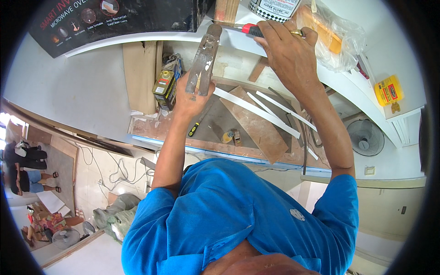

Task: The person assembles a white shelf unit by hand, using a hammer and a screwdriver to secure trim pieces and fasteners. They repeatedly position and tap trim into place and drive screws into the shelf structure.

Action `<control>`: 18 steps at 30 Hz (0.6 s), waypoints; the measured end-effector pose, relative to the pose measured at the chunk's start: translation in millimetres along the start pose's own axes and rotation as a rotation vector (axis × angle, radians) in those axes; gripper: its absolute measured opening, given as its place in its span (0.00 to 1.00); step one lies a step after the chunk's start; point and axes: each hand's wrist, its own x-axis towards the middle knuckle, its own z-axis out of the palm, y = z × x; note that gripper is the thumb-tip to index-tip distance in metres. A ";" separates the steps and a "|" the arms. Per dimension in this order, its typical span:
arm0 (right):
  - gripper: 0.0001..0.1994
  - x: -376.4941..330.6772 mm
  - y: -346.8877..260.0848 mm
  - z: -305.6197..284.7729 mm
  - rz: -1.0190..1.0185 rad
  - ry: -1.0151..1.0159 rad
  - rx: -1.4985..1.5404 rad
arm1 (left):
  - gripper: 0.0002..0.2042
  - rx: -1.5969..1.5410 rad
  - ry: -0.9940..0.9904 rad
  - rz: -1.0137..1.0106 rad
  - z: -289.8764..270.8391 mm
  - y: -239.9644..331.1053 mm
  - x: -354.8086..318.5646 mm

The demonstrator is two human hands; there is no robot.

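My left hand point(192, 98) is closed around the handle of a claw hammer point(204, 62), lifted toward the camera so its worn, paint-spotted head hides part of the fingers. A chisel point(253, 30) with a red and black handle lies in the grip of my right hand point(286, 46). Its metal blade points left, at the lower end of an upright wooden piece point(226, 10) by the counter edge. The hammer head is left of the chisel handle, apart from my right hand.
A black printed box point(114, 23) stands on the white counter at left. A plastic bag point(339, 39), a tub point(270, 8) and a yellow jar point(388, 90) are at right. Below lie a board point(256, 128), white strips point(259, 112), a screwdriver point(196, 126) and a can point(165, 89).
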 end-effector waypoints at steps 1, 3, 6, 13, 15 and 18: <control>0.12 0.2 -0.3 -0.1 0.002 -0.002 0.001 | 0.05 -0.032 0.001 -0.024 0.6 -1.0 0.5; 0.13 0.7 -1.4 -0.4 0.008 -0.008 0.001 | 0.05 -0.097 0.001 -0.073 1.7 -2.2 1.3; 0.13 -1.8 0.2 4.3 0.008 0.017 -0.029 | 0.11 -0.084 -0.008 -0.102 -1.1 -3.8 2.7; 0.15 -3.5 3.5 3.7 -0.006 0.008 -0.006 | 0.07 -0.141 0.005 -0.008 0.7 -1.4 -3.0; 0.15 -4.3 3.2 3.1 -0.003 -0.005 -0.014 | 0.07 -0.147 -0.002 -0.010 0.1 0.5 -3.2; 0.15 -4.4 2.1 4.0 -0.004 0.006 -0.018 | 0.08 -0.134 -0.038 -0.030 -0.2 -6.6 -2.1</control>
